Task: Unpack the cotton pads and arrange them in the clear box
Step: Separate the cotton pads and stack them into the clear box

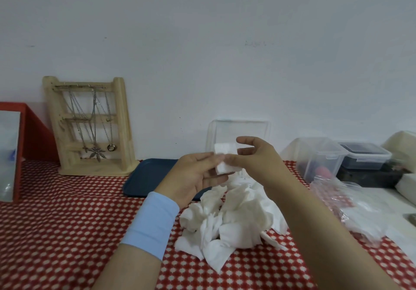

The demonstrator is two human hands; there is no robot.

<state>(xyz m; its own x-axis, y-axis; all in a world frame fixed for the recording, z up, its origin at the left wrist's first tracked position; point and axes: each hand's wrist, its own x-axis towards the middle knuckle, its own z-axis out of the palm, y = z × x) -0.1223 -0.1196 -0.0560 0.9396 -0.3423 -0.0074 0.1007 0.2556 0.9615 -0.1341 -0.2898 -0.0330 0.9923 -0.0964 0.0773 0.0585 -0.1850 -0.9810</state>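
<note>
- Unpacking looks largely done: a heap of crumpled white cotton pads (231, 217) lies loose on the tabletop, middle towards the front edge, with a slack plastic bag (351, 201) near the right edge.
- Arranging seems barely begun. The clear box (247, 122) stands at the tabletop's back edge against the wall, and its upper part shows nothing inside; its lower part is hidden behind the hands.
- The left hand (198, 174) pinches a small flat stack of pads (222, 162), raised in front of the box.
- The right hand (254, 154) has its thumb on that stack and its fingers loosely curved; whether it grips is unclear.
- The held pads look square, thin, soft and easily creased.
</note>
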